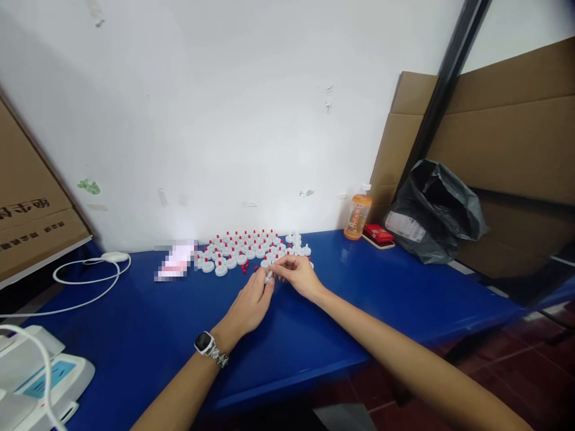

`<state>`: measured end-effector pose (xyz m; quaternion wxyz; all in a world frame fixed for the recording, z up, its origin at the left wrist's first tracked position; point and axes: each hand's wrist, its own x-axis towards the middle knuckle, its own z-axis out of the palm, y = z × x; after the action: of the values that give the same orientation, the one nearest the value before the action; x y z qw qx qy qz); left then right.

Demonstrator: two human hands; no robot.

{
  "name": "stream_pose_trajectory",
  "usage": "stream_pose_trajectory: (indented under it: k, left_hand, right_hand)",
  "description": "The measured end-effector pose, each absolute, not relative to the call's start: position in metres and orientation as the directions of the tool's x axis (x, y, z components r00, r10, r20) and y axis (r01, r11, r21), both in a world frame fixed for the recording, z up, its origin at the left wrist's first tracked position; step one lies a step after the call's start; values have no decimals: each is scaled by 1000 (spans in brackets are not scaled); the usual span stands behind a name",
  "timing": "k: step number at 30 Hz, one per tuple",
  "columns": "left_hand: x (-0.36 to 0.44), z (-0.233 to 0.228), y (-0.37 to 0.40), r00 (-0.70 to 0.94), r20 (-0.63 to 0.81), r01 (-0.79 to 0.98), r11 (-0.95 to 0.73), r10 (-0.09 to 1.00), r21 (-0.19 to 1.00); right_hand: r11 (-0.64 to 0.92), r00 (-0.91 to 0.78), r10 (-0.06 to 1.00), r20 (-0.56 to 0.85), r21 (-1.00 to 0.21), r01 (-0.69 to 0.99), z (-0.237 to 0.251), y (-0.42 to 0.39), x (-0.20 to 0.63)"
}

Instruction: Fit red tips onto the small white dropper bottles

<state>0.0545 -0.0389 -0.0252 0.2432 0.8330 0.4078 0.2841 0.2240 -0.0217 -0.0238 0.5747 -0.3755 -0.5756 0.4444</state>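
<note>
My left hand [250,305], with a watch on its wrist, and my right hand [299,276] meet over the blue table [148,335]. Between their fingertips they pinch one small white cap [269,276]. Just beyond the hands lie several white caps with red tips [245,246], set in rows near the wall. A few loose red pieces [245,269] lie in front of the rows.
An orange bottle [357,216] and a red box [378,233] stand at the back right, beside a black plastic bag [433,212] and cardboard sheets [507,143]. A white device [40,374] with cable sits front left; a cardboard box [27,215] stands at left.
</note>
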Motion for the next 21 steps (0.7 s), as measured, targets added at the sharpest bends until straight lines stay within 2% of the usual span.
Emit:
stream_pose_trajectory:
  k: [4, 10, 17, 21]
  left_hand:
    - [55, -25, -41, 514, 282, 564, -567, 810, 601]
    - [59, -27, -45, 513, 310, 548, -584, 800, 599]
    - [60, -35, -43, 508, 357, 528, -611, 784, 589]
    - [60, -36, -44, 535, 356, 516, -630, 766, 581]
  right_hand:
    - [303, -38, 952, 305, -951, -56, -23, -29, 221]
    - [324, 73, 946, 316, -934, -152, -26, -35, 214]
    - [396, 105, 914, 393, -918, -16, -29, -40, 214]
    - [398, 78, 916, 394, -917, -33, -28, -45, 214]
